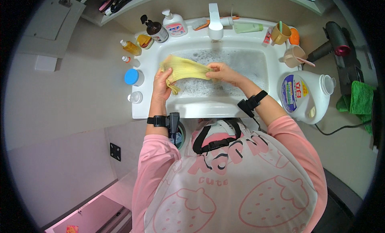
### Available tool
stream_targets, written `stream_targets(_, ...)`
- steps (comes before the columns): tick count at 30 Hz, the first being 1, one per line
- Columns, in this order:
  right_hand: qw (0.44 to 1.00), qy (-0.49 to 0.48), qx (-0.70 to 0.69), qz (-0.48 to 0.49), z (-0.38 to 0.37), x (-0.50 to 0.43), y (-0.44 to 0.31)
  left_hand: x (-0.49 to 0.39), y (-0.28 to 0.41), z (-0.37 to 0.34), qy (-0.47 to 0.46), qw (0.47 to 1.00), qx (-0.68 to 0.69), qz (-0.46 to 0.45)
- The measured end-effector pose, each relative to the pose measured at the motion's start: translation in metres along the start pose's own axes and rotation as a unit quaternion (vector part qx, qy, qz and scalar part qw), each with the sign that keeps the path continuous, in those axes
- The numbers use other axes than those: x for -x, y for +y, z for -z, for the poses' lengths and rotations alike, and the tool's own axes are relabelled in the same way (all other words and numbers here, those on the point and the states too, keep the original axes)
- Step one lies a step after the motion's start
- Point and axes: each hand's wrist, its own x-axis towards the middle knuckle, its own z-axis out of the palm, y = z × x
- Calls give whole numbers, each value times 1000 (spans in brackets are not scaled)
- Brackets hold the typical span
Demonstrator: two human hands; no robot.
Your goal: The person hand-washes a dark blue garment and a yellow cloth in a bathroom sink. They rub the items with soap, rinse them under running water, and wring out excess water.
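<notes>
A wet yellow ribbed cloth [189, 68] is stretched between my two hands above the white washbasin [207, 108], which holds soapy water [246, 64] with foam. My left hand [162, 82] grips the cloth's left part, and a crumpled end hangs below the fingers. The cloth's narrower right end is pinched in my right hand [224, 73]. Beyond the hands, the white faucet [215, 25] stands at the basin's back edge. Whether the cloth is a sock or another garment, I cannot tell.
Pump bottles [175, 24], a blue-lidded jar [132, 77] and small bottles line the basin's back and left rim. On the right are cups [294, 56], a green tube [248, 28] and a large white detergent jug [308, 96]. A hair dryer [335, 40] hangs at far right, near green cloths [361, 97].
</notes>
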Motion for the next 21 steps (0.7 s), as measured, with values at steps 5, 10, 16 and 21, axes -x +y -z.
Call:
stream_targets(5,997,70,45,2,19,9,-3,-1,-5,19,29,999,30,-22)
stream_targets(10,988,93,-116,-31,24,17,-8,-3,-11,32,54,997,58,-15)
stream_targets(16,971,166,-175,0,31,18,0,-2,-19,34,149,987,62,-25)
stream_targets(21,965,210,-159,-10,38,19,6,2,-22,36,152,985,78,-12)
